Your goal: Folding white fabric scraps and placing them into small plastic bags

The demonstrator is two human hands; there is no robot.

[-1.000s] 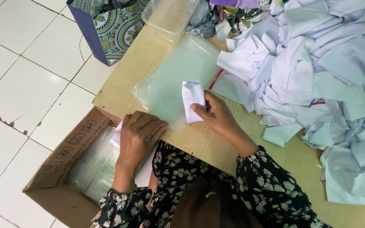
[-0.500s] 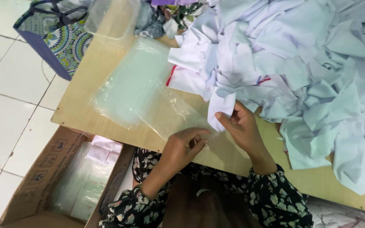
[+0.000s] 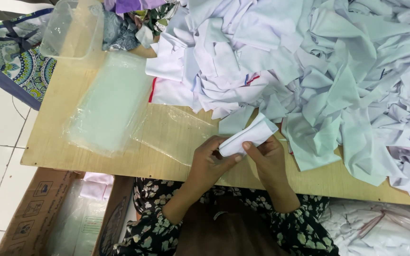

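Wooden table [image 3: 67, 142], hands pinching folded white cloth [image 3: 248, 137]

Folded piece [image 3: 248, 137] between both hands: white woven cloth, matt. Pile [image 3: 338, 71] behind it: same cloth. Table [image 3: 53, 142]: pale wood-look board, smooth, satin. Bag stack [image 3: 110, 106]: thin clear plastic, glossy. Tub [image 3: 72, 31]: translucent plastic. Box [image 3: 29, 213]: brown cardboard, probably matt.
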